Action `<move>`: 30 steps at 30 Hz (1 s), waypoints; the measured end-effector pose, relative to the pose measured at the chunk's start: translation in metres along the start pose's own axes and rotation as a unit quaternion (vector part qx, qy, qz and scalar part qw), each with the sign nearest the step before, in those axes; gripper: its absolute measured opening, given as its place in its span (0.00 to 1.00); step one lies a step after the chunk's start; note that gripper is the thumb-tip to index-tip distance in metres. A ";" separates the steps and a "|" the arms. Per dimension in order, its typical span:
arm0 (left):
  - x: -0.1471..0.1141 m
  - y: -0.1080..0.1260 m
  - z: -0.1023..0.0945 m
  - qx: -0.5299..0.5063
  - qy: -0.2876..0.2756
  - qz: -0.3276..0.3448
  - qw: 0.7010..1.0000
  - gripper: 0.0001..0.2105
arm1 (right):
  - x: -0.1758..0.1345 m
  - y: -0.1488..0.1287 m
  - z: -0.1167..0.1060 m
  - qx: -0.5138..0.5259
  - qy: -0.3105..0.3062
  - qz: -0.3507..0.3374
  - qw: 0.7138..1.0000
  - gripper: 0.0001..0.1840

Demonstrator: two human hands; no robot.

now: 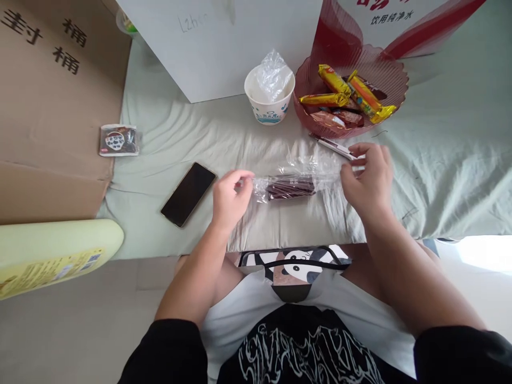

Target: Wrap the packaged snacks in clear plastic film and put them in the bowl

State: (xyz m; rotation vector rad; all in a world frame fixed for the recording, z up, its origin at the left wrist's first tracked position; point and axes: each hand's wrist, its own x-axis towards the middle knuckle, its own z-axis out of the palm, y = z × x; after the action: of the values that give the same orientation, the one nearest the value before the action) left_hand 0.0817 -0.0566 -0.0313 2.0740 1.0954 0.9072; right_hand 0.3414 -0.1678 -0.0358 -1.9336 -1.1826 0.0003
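Note:
A dark maroon wrapped snack bar [291,188] lies on the green cloth, inside or under a clear plastic bag [326,173]; which of the two I cannot tell. My left hand [232,197] pinches the bag's left end between thumb and fingers. At the opposite end, my right hand [372,178] has its thumb and fingers closed on the bag's edge. The plastic stretches between both hands over the bar. A white pen [335,147] lies just behind my right fingers, its end hidden near them.
Behind the pen stands a pink ribbed bowl [302,114] of wrapped snacks, beside a paper cup [270,113] holding crumpled plastic. A phone [189,194] and a small packet [119,140] lie to the left. Cardboard [52,117] and a white box [224,48] border the cloth.

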 end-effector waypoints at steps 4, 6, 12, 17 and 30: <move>0.000 0.007 -0.011 -0.003 0.038 0.156 0.987 0.08 | -0.003 -0.013 -0.007 0.027 -0.053 -0.202 0.978 0.23; -0.009 0.017 -0.017 0.003 -0.011 0.237 0.971 0.08 | -0.008 -0.021 -0.009 0.045 -0.133 -0.276 0.951 0.22; -0.039 0.033 -0.037 0.025 -0.300 0.155 0.941 0.06 | -0.032 -0.025 -0.021 -0.001 -0.326 -0.307 0.894 0.16; -0.030 0.023 -0.027 0.059 -0.180 0.061 0.980 0.08 | -0.040 -0.032 -0.010 -0.111 -0.252 -0.263 0.925 0.16; 0.006 0.014 -0.003 -0.392 -0.119 -0.269 0.872 0.16 | -0.027 -0.039 0.025 -0.068 -0.271 -0.215 0.936 0.31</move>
State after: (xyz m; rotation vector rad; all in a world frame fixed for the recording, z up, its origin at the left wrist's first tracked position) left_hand 0.0883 -0.0573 -0.0175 1.0900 0.8879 0.6316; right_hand 0.2877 -0.1634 -0.0373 -1.8031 -2.0052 0.2399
